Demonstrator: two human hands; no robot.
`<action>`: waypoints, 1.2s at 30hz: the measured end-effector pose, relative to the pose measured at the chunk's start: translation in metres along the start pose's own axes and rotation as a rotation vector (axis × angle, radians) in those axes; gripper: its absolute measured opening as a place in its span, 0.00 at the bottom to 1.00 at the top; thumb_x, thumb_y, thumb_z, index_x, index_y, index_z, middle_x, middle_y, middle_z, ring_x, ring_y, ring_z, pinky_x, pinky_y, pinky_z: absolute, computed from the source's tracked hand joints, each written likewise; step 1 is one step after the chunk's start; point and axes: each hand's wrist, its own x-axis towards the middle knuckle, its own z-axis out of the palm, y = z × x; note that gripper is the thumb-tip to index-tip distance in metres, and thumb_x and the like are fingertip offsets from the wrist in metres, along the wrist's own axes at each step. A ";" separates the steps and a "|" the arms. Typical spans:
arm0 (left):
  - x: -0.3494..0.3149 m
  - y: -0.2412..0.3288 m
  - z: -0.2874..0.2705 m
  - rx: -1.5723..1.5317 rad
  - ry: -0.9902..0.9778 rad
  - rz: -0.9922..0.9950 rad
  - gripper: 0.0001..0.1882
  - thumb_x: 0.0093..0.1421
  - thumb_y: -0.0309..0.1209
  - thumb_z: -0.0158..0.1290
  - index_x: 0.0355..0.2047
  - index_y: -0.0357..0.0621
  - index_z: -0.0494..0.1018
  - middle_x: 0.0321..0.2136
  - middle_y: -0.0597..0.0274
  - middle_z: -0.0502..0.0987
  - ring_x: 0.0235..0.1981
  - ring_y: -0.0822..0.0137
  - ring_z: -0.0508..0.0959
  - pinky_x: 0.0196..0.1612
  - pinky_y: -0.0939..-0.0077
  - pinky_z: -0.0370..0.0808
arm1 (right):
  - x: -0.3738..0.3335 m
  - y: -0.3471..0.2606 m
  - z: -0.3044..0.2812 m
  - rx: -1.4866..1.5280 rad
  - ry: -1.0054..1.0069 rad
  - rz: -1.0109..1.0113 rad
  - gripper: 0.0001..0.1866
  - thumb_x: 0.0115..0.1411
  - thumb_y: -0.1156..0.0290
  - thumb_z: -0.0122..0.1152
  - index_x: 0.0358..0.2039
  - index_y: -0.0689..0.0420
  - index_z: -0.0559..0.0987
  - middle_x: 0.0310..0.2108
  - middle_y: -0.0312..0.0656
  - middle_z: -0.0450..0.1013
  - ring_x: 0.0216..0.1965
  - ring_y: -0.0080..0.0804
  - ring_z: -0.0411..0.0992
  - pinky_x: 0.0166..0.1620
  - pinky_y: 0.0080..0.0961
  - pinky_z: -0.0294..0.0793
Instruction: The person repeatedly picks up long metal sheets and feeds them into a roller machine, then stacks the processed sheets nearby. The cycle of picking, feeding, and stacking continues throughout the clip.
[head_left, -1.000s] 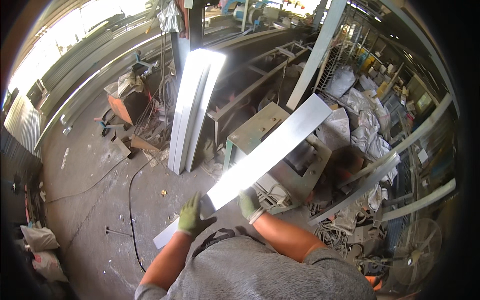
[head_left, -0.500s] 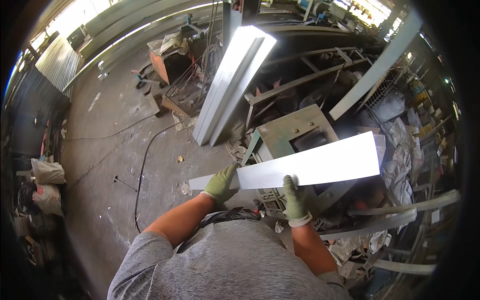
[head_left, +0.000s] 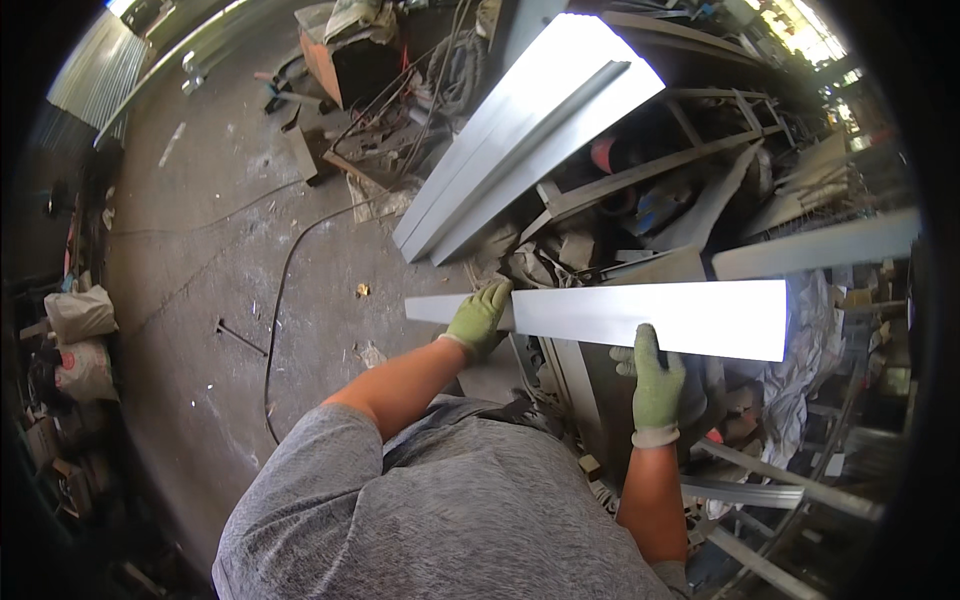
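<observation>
A long, flat, shiny metal strip [head_left: 570, 312] lies nearly level across in front of me. My left hand [head_left: 478, 320], in a green work glove, is closed around it nearer its left end. Along the lower edge toward the right, my gloved right hand [head_left: 657, 390] grips it, with one digit up over the face and other fingertips below the edge. The strip's right end juts out past this hand. Beyond it, a stack of long silver metal profiles [head_left: 510, 140] slants away to the upper right, apart from both hands.
A dark cable [head_left: 282, 300] curves over the concrete floor [head_left: 200, 260] at left. An orange box [head_left: 322, 60] stands far off. White sacks [head_left: 80, 315] sit at the left edge. Metal frames [head_left: 640, 180], a grey beam [head_left: 820, 247] and crumpled plastic sheeting [head_left: 800, 400] crowd the right side.
The view has shifted toward the right. Both hands and the strip now sit farther right in the picture, and the strip has swung closer to level. The right hand still touches its lower edge.
</observation>
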 end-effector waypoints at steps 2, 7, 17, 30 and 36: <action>0.031 -0.021 -0.011 0.027 0.025 -0.031 0.58 0.56 0.34 0.75 0.81 0.36 0.55 0.76 0.40 0.67 0.77 0.41 0.67 0.77 0.49 0.68 | 0.039 -0.010 0.031 -0.015 -0.008 0.029 0.20 0.80 0.58 0.67 0.55 0.64 0.86 0.43 0.39 0.86 0.37 0.29 0.86 0.37 0.23 0.82; 0.071 -0.073 -0.026 0.132 -0.015 -0.183 0.51 0.62 0.40 0.71 0.79 0.36 0.59 0.78 0.43 0.66 0.79 0.42 0.65 0.77 0.49 0.67 | 0.115 -0.007 0.099 0.004 -0.054 0.130 0.21 0.78 0.59 0.70 0.58 0.65 0.86 0.47 0.40 0.86 0.40 0.31 0.87 0.40 0.25 0.85; -0.075 -0.227 -0.068 0.124 -0.469 -0.721 0.38 0.69 0.47 0.62 0.75 0.43 0.68 0.76 0.44 0.70 0.73 0.40 0.75 0.72 0.46 0.75 | 0.214 0.018 0.165 -0.011 -0.031 0.082 0.20 0.76 0.62 0.72 0.58 0.66 0.87 0.49 0.42 0.87 0.43 0.29 0.86 0.41 0.26 0.86; -0.142 -0.246 -0.046 -0.051 -0.470 -0.912 0.37 0.67 0.47 0.62 0.73 0.42 0.74 0.67 0.38 0.80 0.67 0.39 0.80 0.71 0.49 0.76 | 0.294 -0.013 0.165 -0.069 -0.068 0.097 0.22 0.79 0.59 0.70 0.63 0.63 0.84 0.49 0.39 0.85 0.40 0.29 0.87 0.41 0.26 0.87; -0.125 -0.243 -0.030 -0.139 -0.453 -0.896 0.36 0.68 0.47 0.60 0.72 0.43 0.75 0.66 0.36 0.81 0.68 0.38 0.80 0.72 0.49 0.76 | 0.313 0.005 0.181 -0.054 -0.079 0.111 0.24 0.79 0.58 0.70 0.64 0.64 0.83 0.51 0.40 0.85 0.41 0.30 0.87 0.42 0.28 0.87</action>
